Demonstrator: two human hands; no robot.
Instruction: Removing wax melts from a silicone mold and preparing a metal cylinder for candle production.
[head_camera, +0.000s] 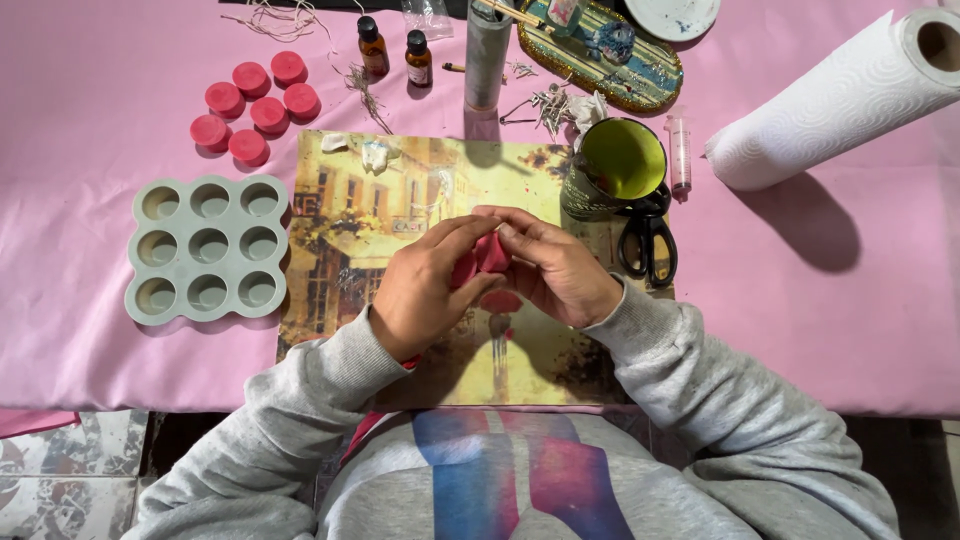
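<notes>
— Position and state of hands?

— Left hand (425, 290) and right hand (555, 270) together at centre, both closed around one small pink piece (487, 255); fingers of each pinched on it from opposite sides. Piece held just above the picture mat (340, 200), not resting on it. Grey sleeves to the wrists.

— Anything beneath the hands?

— A second pink piece (500, 300) just under the grip, at 6 o'clock from the held one; touching the mat or not, cannot tell.

— Items at 9 o'clock?

— Grey silicone mould (208, 250) with nine round cavities, lying flat on the pink counter (100, 100), its edge just beside the mat. Cavities appear unfilled.

— At 10 to 11 o'clock?

— Six pink round discs (255, 105) clustered well apart from the hands. Near them, two small brown bottles (395, 55) upright, black caps on.

— At 12 o'clock?

— Grey tube (486, 50) standing upright; beside it an oval decorated tray (600, 50) with loose bits on it.

— At 1 to 3 o'clock?

— Dark mug with green inside (622, 160) on the mat's corner, black-handled scissors (648, 245) touching its lower side. Syringe (679, 150) just right of the mug. Paper towel roll (840, 95) lying on its side at 2 o'clock, well apart.
</notes>
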